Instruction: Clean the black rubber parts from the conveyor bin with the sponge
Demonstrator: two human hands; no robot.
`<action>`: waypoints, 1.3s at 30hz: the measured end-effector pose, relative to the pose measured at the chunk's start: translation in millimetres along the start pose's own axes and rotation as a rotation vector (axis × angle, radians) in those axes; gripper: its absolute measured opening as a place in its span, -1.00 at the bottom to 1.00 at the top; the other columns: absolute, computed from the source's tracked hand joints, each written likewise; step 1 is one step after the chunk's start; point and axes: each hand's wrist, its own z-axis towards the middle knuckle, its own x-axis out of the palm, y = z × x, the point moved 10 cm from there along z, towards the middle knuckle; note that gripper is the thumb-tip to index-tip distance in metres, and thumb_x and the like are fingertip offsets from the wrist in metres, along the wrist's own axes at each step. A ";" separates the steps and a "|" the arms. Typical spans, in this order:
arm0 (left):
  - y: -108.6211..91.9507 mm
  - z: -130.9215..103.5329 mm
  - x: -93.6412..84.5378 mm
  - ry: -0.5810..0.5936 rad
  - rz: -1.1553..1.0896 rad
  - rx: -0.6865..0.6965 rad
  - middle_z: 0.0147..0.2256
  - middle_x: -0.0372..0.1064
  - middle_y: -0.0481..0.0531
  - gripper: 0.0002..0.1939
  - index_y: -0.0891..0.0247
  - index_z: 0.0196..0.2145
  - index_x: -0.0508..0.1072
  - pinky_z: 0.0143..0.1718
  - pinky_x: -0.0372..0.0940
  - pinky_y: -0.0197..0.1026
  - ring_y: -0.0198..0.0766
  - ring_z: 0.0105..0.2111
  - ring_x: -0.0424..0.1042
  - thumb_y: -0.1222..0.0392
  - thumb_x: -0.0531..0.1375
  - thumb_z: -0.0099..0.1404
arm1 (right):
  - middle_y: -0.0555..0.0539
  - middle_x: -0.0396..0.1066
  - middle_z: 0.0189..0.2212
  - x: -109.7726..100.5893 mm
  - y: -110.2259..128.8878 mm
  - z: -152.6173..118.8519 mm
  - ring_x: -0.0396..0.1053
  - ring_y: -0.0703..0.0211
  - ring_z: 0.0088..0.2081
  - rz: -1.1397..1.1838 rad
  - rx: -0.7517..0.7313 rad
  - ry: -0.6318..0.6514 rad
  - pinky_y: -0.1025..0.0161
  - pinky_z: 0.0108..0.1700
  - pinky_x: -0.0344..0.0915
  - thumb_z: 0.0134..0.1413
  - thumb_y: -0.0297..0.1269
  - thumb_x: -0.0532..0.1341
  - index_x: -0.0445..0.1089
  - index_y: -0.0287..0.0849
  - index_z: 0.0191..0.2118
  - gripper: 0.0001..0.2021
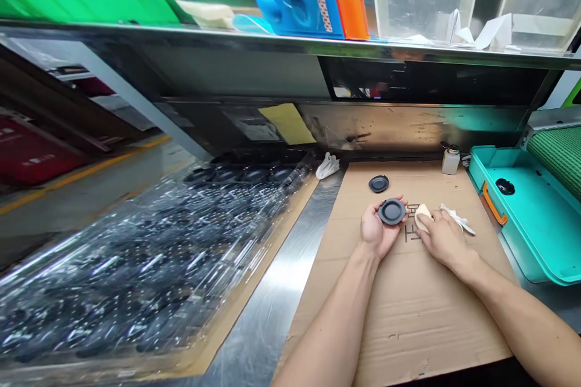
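A round black part [392,211] rests in my left hand [377,231], its shallow dish facing up and my fingers around its edge. My right hand [442,238] pinches a cream-coloured pad [423,216] just right of the black part, low over the cardboard sheet [403,302]. Another round black part [378,184] lies on the cardboard beyond my left hand. A crumpled white cloth or glove [458,221] lies beside my right fingers. Dark handwritten marks show on the cardboard between my hands.
Clear plastic trays of black parts [149,254] fill the left side. A small bottle [451,160] stands at the cardboard's back right. A teal bin [540,224] with a black piece is at the right. A shelf [281,42] with a blue-and-orange box [313,9] crosses above. White cloth [327,166] lies behind.
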 end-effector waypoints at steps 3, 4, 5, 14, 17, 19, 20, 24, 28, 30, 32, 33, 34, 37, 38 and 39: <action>2.3 3.2 -5.2 -0.050 -0.015 0.026 -0.30 0.51 0.23 -0.60 0.43 -0.19 0.56 -0.41 0.34 -0.19 -0.15 -0.35 0.50 0.17 -0.02 0.32 | -0.22 0.44 0.01 -6.0 -2.4 2.2 0.31 -0.11 0.00 0.158 0.037 -0.121 0.04 0.03 0.26 0.36 -0.25 0.12 0.43 -0.08 0.13 -0.70; 4.4 3.3 -7.0 -0.079 -0.018 0.032 -0.31 0.52 0.21 -0.61 0.42 -0.19 0.55 -0.38 0.36 -0.18 -0.15 -0.35 0.51 0.18 -0.03 0.33 | -0.22 0.42 0.04 -10.0 0.8 1.9 0.31 -0.08 -0.02 0.210 0.019 -0.174 0.06 0.02 0.27 0.38 -0.24 0.10 0.41 -0.09 0.16 -0.67; 7.9 2.9 -7.9 -0.102 -0.018 0.026 -0.31 0.52 0.19 -0.61 0.41 -0.19 0.55 -0.34 0.39 -0.17 -0.16 -0.33 0.52 0.18 -0.03 0.36 | -0.22 0.41 0.07 -12.8 7.9 1.1 0.31 -0.06 -0.04 0.248 -0.022 -0.209 0.07 0.02 0.28 0.39 -0.22 0.09 0.40 -0.11 0.18 -0.66; 35.6 -6.0 7.9 -0.039 0.008 -0.133 -0.08 0.55 0.28 -0.58 0.36 -0.12 0.52 0.10 0.39 0.02 -0.05 -0.03 0.54 0.04 -0.04 0.50 | -0.30 0.36 0.11 -10.8 48.1 -1.4 0.25 -0.12 -0.04 0.137 -0.101 -0.231 -0.02 0.01 0.27 0.32 -0.31 0.06 0.42 -0.15 0.18 -0.61; 35.9 -4.2 4.0 -0.039 0.019 -0.143 -0.08 0.54 0.30 -0.57 0.37 -0.11 0.51 0.09 0.40 0.06 -0.04 -0.03 0.53 0.02 -0.03 0.50 | -0.30 0.33 0.14 -7.0 46.7 2.7 0.24 -0.14 -0.01 0.107 -0.148 -0.208 -0.02 0.02 0.26 0.29 -0.32 0.11 0.40 -0.14 0.19 -0.60; 29.0 -1.5 -0.9 -0.050 0.029 -0.092 -0.13 0.55 0.26 -0.61 0.35 -0.12 0.51 0.04 0.42 0.05 -0.07 -0.06 0.54 0.06 -0.03 0.50 | -0.28 0.39 0.06 -4.0 29.6 7.5 0.26 -0.11 -0.05 0.082 -0.067 -0.179 0.00 -0.01 0.26 0.31 -0.30 0.10 0.44 -0.11 0.15 -0.64; 24.6 -0.2 -3.7 -0.060 0.031 -0.064 -0.15 0.55 0.24 -0.63 0.34 -0.13 0.50 0.00 0.44 0.04 -0.08 -0.08 0.54 0.09 -0.03 0.51 | -0.27 0.41 0.03 -3.8 19.9 8.7 0.27 -0.10 -0.07 0.073 -0.024 -0.173 0.01 -0.03 0.26 0.33 -0.29 0.08 0.44 -0.10 0.13 -0.66; 14.6 2.5 -8.6 -0.069 0.058 -0.066 -0.12 0.53 0.26 -0.70 0.33 -0.14 0.47 -0.21 0.45 -0.10 -0.11 -0.15 0.56 0.10 0.02 0.49 | -0.21 0.39 0.10 -3.6 -1.1 4.0 0.26 -0.14 0.01 0.074 0.029 -0.188 -0.05 0.04 0.24 0.38 -0.23 0.06 0.42 -0.05 0.15 -0.66; -14.2 -6.2 0.0 -0.060 0.219 0.173 -0.04 0.50 0.24 -0.67 0.28 -0.07 0.45 -0.16 0.41 -0.14 -0.12 -0.12 0.54 0.06 0.31 0.29 | -0.20 0.40 0.09 11.5 -5.8 -0.2 0.23 -0.21 0.13 0.062 0.047 -0.110 -0.12 0.13 0.21 0.34 -0.25 0.11 0.44 -0.04 0.12 -0.69; -34.1 -22.8 11.1 -0.090 0.433 0.442 0.00 0.48 0.21 -0.40 0.22 0.07 0.41 0.01 0.37 -0.12 -0.11 -0.02 0.50 0.11 0.46 0.10 | -0.20 0.41 0.08 17.3 -6.2 0.6 0.24 -0.22 0.13 0.065 0.048 -0.077 -0.12 0.14 0.22 0.34 -0.24 0.10 0.44 -0.04 0.12 -0.69; -41.9 -44.4 31.3 -0.069 0.658 0.687 0.07 0.44 0.18 -0.14 0.14 0.21 0.31 0.16 0.28 -0.11 -0.09 0.10 0.43 0.18 0.52 -0.02 | -0.20 0.40 0.09 19.6 -7.0 1.9 0.25 -0.22 0.12 0.082 0.052 -0.069 -0.13 0.16 0.22 0.35 -0.25 0.09 0.44 -0.07 0.12 -0.68; -40.8 -54.4 42.3 -0.033 0.744 0.783 0.10 0.41 0.18 -0.07 0.11 0.26 0.27 0.21 0.25 -0.09 -0.07 0.13 0.40 0.19 0.53 -0.04 | -0.21 0.39 0.10 19.9 -7.5 2.4 0.25 -0.21 0.12 0.093 0.052 -0.071 -0.13 0.19 0.21 0.34 -0.28 0.08 0.43 -0.08 0.13 -0.66; -37.8 -63.1 52.0 0.011 0.807 0.861 0.13 0.38 0.20 -0.02 0.09 0.29 0.22 0.23 0.23 -0.07 -0.05 0.15 0.38 0.20 0.52 -0.03 | -0.21 0.39 0.11 19.9 -8.0 2.7 0.25 -0.21 0.13 0.106 0.054 -0.078 -0.14 0.21 0.19 0.33 -0.31 0.08 0.42 -0.09 0.15 -0.65; -28.7 -78.3 66.2 0.093 0.897 0.987 0.18 0.31 0.25 0.05 0.08 0.35 0.11 0.22 0.26 -0.01 -0.02 0.14 0.38 0.18 0.52 0.00 | -0.23 0.39 0.14 20.4 -11.0 2.6 0.24 -0.22 0.15 0.133 0.070 -0.097 -0.16 0.24 0.18 0.26 -0.37 0.10 0.37 -0.10 0.23 -0.56; -27.3 -80.2 67.2 0.100 0.906 1.001 0.19 0.28 0.26 0.07 0.07 0.36 0.08 0.22 0.26 0.01 -0.02 0.13 0.38 0.17 0.52 0.00 | -0.23 0.38 0.15 21.1 -11.7 2.5 0.23 -0.22 0.16 0.135 0.074 -0.096 -0.15 0.23 0.19 0.24 -0.37 0.12 0.36 -0.10 0.24 -0.54; -26.9 -81.1 67.0 0.099 0.906 1.007 0.20 0.27 0.27 0.07 0.07 0.37 0.08 0.22 0.27 0.03 -0.01 0.13 0.38 0.16 0.52 0.01 | -0.24 0.38 0.15 21.8 -12.0 2.5 0.24 -0.22 0.16 0.137 0.072 -0.093 -0.15 0.22 0.20 0.23 -0.37 0.14 0.36 -0.10 0.25 -0.53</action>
